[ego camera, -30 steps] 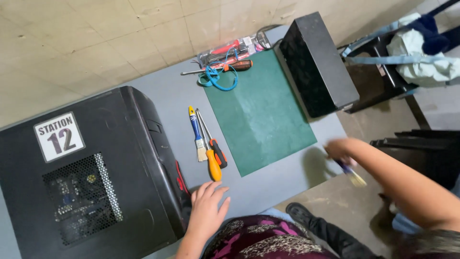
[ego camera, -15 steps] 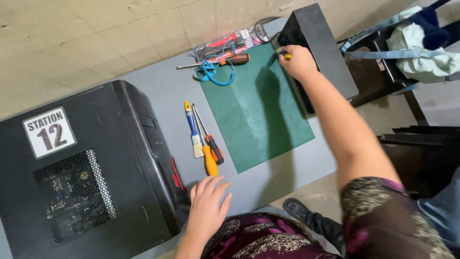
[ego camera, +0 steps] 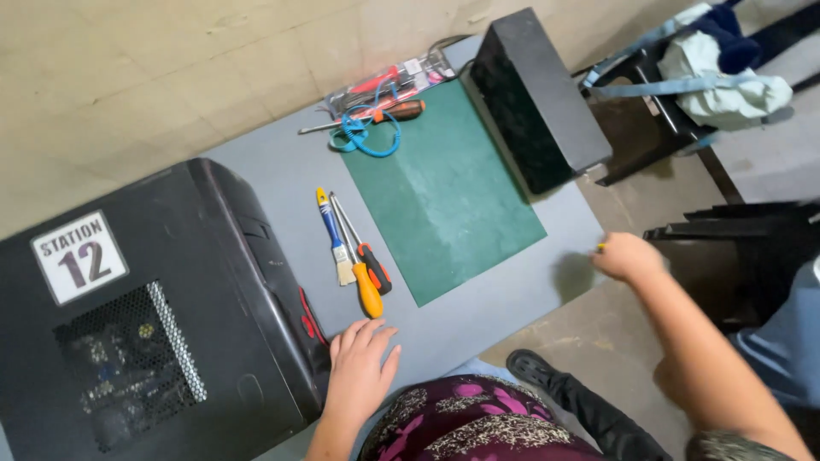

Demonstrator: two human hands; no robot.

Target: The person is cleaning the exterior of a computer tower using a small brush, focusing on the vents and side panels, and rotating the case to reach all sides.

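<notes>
Grey counter (ego camera: 478, 320) is seen from above, set diagonally against a beige tiled wall across the upper left of the frame. At lower left a black computer case (ego camera: 145, 316) is stood on it, with a white label on top and a mesh panel below.

Left hand (ego camera: 360, 367) is laid flat on the counter at bottom centre, fingers spread and open, nothing gripped — just beside the case's lower corner and near the handle ends of the tools above it.

Three tools are lined up side by side at centre: a small brush (ego camera: 333, 235) with blue handle, an orange-handled screwdriver (ego camera: 366, 288), and a screwdriver with black and orange grip (ego camera: 376, 269) touching it.

A green mat (ego camera: 440, 196) is spread to their right. At its upper edge a blue coiled cord (ego camera: 363, 137), a brown-handled screwdriver (ego camera: 380, 113) and a packaged tool set (ego camera: 389, 81) are gathered. A black box (ego camera: 538, 98) is stood along the mat's upper right side.

Right hand (ego camera: 628, 256) is held off the counter's right edge, curled closed — a small yellow-tipped object (ego camera: 600, 248) is just visible at the fingers; what it is cannot be told.
</notes>
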